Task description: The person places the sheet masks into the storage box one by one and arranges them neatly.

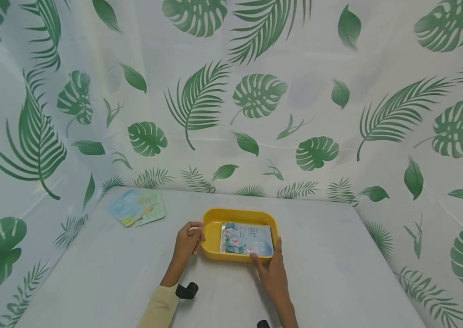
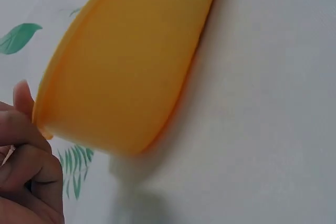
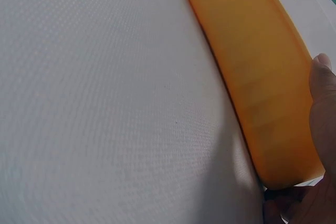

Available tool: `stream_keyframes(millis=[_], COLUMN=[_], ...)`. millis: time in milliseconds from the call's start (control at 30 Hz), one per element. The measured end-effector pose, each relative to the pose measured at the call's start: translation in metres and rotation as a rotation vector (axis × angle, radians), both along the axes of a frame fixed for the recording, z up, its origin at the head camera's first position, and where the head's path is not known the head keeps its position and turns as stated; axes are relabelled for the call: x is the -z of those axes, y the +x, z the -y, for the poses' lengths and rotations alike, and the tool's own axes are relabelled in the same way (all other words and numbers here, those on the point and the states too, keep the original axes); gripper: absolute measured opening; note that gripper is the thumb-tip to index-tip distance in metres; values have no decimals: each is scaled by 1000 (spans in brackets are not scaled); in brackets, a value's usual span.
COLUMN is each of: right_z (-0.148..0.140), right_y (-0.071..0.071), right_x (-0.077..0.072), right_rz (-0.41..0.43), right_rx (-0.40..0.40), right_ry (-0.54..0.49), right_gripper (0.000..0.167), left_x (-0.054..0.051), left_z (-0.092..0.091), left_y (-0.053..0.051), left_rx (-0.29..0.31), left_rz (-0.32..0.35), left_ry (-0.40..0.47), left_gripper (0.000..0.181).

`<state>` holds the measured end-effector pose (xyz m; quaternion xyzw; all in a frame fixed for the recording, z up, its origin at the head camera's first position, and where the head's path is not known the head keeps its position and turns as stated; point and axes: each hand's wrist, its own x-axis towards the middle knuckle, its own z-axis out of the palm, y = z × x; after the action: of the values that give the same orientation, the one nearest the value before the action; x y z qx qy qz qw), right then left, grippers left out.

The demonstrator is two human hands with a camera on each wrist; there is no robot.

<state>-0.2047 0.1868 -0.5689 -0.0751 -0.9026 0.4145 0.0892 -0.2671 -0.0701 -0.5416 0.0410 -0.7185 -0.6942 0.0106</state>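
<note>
Head: your left hand (image 1: 188, 239) pinches the left-end rim of the yellow tray (image 1: 213, 237), digits nearly closed; your right hand (image 1: 273, 272) holds its near right corner, thumb spread from fingers. Tray mid-table, floral packet (image 1: 252, 238) inside; blue packet (image 1: 126, 204) and green packet (image 1: 155, 207) lie far left.

Left wrist: your fingers curl at the rim.

Right wrist: your thumb lies against the rim.

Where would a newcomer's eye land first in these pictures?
Probably on the bright yellow tray, held by the left hand and right hand near the head view's centre, with a floral packet inside. Next, the green leaf prints on the backdrop behind. Then the blue packet and green packet, overlapping at the white table's far left.
</note>
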Motion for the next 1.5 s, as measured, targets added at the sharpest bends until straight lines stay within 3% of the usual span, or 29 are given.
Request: stream_keyframes(millis=[500, 667, 767, 900, 1000, 1133, 1300, 1400, 1500], right_z=[-1, -2, -3, -3, -3, -3, -3, -1, -1], right_y=[-2, -3, -3, -4, -4, -4, -3, -3, -4], right_x=[1, 3, 2, 2, 3, 2, 2, 2, 2], right_rz=[41, 37, 32, 30, 34, 18, 8, 19, 23], right_rx=[-11, -14, -13, -16, -18, -16, -17, -15, -14], right_ry=[-10, -15, -16, -9, -1, 2, -2, -3, -8], right_gripper=[105, 105, 105, 104, 105, 104, 104, 104, 105], left_x=[10, 7, 6, 8, 9, 11, 16, 19, 20], left_z=[9, 14, 18, 33, 52, 80, 111, 125, 134], left_y=[-1, -3, -8, -16, -19, -21, -21, -21, -23], left_rx=[53, 70, 47, -67, -190, -365, -572, -640, -652], left_rz=[-27, -22, 2, 83, 144, 173, 187, 182, 161], left_ry=[-7, -23, -23, -34, -66, -89, 7, 68, 92], left_gripper=[26, 25, 24, 22, 23, 25, 27, 31, 35])
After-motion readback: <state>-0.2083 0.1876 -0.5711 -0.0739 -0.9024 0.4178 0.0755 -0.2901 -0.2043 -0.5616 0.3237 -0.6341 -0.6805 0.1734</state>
